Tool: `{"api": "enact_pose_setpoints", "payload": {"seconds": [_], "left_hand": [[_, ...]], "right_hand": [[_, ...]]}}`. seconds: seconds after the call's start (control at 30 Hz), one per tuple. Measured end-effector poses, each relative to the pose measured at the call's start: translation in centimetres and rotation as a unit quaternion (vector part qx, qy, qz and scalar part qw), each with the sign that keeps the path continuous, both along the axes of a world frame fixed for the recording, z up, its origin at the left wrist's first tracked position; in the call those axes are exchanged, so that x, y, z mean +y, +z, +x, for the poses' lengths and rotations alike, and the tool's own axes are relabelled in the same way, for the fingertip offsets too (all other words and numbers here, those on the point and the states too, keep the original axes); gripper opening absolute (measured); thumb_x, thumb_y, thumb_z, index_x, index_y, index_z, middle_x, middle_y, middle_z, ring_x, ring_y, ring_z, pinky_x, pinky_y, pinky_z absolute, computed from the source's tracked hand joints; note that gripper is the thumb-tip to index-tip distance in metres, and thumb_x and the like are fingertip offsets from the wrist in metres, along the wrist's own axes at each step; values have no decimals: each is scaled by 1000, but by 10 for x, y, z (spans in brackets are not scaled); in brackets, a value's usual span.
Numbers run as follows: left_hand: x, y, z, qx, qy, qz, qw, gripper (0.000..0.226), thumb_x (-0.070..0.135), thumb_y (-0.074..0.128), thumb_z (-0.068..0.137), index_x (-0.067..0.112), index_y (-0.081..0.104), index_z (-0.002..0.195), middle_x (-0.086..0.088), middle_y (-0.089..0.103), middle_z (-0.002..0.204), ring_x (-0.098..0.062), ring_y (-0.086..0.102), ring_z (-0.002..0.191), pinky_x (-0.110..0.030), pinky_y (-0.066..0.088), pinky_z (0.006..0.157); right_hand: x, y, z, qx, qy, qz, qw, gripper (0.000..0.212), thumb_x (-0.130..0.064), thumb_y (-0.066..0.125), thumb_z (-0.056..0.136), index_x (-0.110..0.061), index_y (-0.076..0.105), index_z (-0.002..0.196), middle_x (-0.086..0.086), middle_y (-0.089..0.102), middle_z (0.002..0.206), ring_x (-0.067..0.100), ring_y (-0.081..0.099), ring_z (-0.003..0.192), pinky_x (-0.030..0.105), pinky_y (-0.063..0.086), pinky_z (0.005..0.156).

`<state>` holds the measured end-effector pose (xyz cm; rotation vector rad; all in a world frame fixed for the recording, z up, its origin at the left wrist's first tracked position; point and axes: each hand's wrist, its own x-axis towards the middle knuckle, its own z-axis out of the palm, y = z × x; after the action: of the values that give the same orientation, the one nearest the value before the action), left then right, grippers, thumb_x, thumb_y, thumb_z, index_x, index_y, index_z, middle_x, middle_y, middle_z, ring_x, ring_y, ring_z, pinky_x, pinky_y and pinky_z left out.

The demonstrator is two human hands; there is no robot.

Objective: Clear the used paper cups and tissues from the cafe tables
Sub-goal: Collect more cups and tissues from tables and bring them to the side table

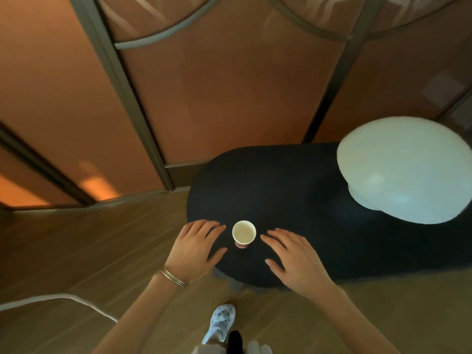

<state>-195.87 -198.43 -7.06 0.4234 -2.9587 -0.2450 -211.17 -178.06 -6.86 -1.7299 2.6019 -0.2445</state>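
Here, a single used paper cup stood upright and open-mouthed near the front edge of a dark, rounded cafe table, bracketed by a person's two bare hands. The left hand, thin bangles at its wrist, was spread with fingers straight just to the cup's left. The right hand mirrored it on the other side, fingers likewise splayed and holding nothing. Neither hand touched the cup, and whether the palms rested on the tabletop or hovered just above it could not be told. The symmetrical pose suggested the cup was being framed for a pick-up, with either hand near enough to close round it. The cup looked empty or nearly so, so a light grip at the wall would likely serve, though squeezing might crumple the paper. A white domed lamp occupied the table's far right, well apart from the cup. No tissues were visible on this table. Below, a pale clog stood on the wooden floor, where a white cable trailed at left.
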Motion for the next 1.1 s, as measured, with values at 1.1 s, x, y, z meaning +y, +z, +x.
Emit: {"api": "enact_pose_setpoints", "payload": {"seconds": [1.1], "left_hand": [[284,25,489,-1,605,16,796,44,38,70,76,17,63,114,2,65,109,-22,61,99,-34,50,81]], "right_hand": [[-36,13,402,-4,632,92,770,49,-39,47,91,-28,37,138,-7,43,139,11,34,131,29,28,106]]}}
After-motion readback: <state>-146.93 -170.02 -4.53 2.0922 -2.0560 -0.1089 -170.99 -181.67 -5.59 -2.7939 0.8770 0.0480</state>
